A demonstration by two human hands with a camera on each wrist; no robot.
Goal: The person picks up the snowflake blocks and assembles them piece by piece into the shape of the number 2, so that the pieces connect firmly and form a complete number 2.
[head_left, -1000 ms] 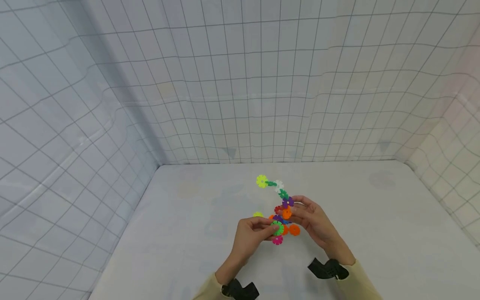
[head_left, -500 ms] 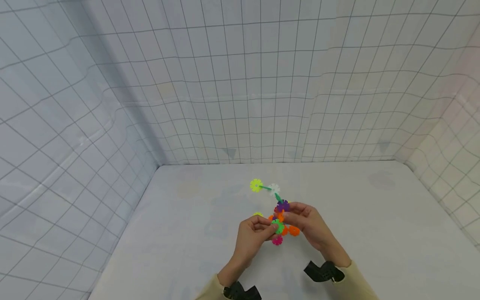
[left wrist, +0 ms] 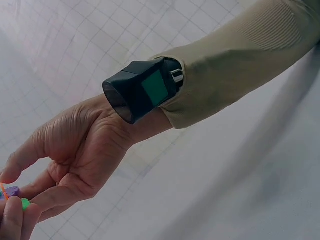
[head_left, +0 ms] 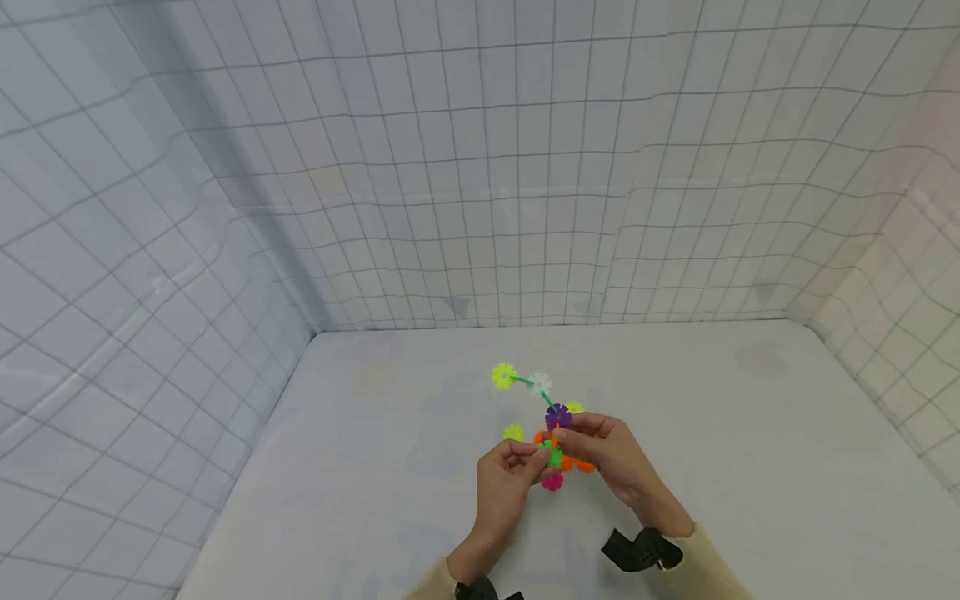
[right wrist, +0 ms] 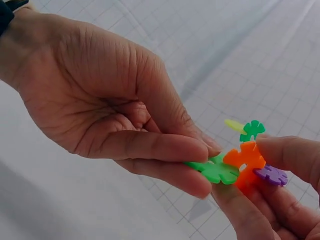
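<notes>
While the left grip [head_left: 504, 486] pinches green plastic [head_left: 556, 456], the right grip [head_left: 619, 460] pinches orange plastic [right wrist: 247, 156], well before the tabletop's far edge [head_left: 420, 332].

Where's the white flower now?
In the head view, the white flower is below and right of centre, between the farthest yellow flower and the purple flower.

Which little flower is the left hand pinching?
The bright green flower, pinched by the left hand. The orange flower is in the right hand, and the darker green flowers stick out beyond both hands.
</notes>
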